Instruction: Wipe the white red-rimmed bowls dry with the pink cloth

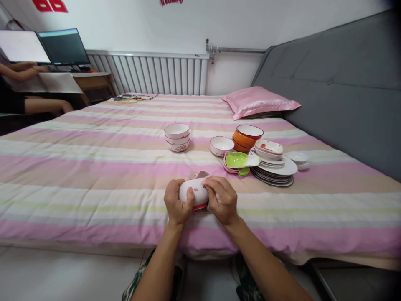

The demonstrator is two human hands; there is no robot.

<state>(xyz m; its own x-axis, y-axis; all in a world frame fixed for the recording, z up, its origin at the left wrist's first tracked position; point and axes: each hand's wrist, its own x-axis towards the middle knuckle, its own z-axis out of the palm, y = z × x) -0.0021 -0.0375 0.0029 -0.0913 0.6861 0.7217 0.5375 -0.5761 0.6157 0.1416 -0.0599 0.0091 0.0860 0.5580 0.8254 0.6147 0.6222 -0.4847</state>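
Just above the near part of the bed, my left hand (179,201) grips a white bowl (194,189) with small red marks and a red rim. The bowl is tilted, its outer side up towards me. My right hand (222,198) is closed, fingertips pinched against the bowl's right side, on what looks like a pale pinkish cloth (202,174). Part of that cloth shows behind the bowl; the rest is hidden by the hands. Beyond, a stack of white bowls (177,137) and a single white bowl (222,146) stand upright on the bed.
To the right are orange bowls (244,137), a green leaf-shaped dish (237,160), rectangular dishes (268,147), stacked plates (275,177) and small white dishes (297,158). A pink pillow (261,101) lies by the grey headboard (332,71). Cables (131,98) lie far left; a person (28,75) sits at a desk.
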